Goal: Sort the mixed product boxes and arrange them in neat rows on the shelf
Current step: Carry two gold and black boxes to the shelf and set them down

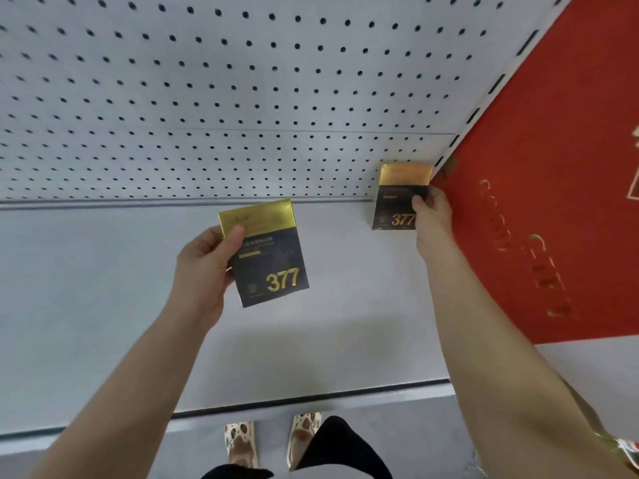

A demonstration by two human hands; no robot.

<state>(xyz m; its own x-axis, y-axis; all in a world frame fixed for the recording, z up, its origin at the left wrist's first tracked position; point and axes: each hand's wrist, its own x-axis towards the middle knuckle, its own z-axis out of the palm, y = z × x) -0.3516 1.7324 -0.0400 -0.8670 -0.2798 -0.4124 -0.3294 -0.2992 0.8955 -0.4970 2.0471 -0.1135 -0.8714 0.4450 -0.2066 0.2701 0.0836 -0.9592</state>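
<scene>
pegboard [242, 81] backs a pale grey shelf [103, 305], with a red panel [553, 167] closing off its right end. the right hand [432, 216] grips a black-and-gold box [397, 198] marked 377, upright at the far right corner beside the panel. the left hand [204, 267] pinches a second box [273, 264] of the same kind, tilted, held above mid-shelf, thumb on its gold band.
</scene>
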